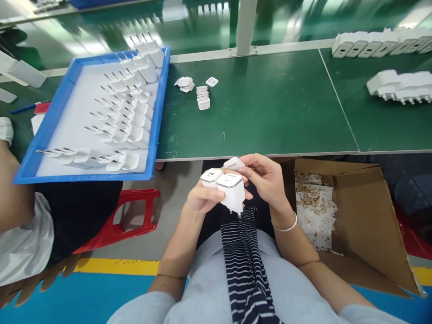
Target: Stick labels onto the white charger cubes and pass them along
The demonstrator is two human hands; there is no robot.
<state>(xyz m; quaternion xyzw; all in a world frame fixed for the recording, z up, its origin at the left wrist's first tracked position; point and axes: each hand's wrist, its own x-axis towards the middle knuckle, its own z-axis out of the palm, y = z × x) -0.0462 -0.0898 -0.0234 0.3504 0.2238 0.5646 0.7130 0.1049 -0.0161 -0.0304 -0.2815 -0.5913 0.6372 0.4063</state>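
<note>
Two white plug chargers (232,191) sit side by side in my left hand (204,195), its fingers wrapped round them, port faces up and metal pins pointing down. My right hand (266,177) pinches a small white rounded plate (234,164) with faint printing, just beyond the chargers. On the green table ahead are a stack of similar white plates (203,98), a small loose pile (185,84) and one single plate (212,81).
A blue tray (153,135) holds rows of white chargers at the left. More chargers (401,85) line the table's right. An open cardboard box (367,211) with patterned sheets stands at my right. A person's arm (13,189) and a red stool (148,216) are at left.
</note>
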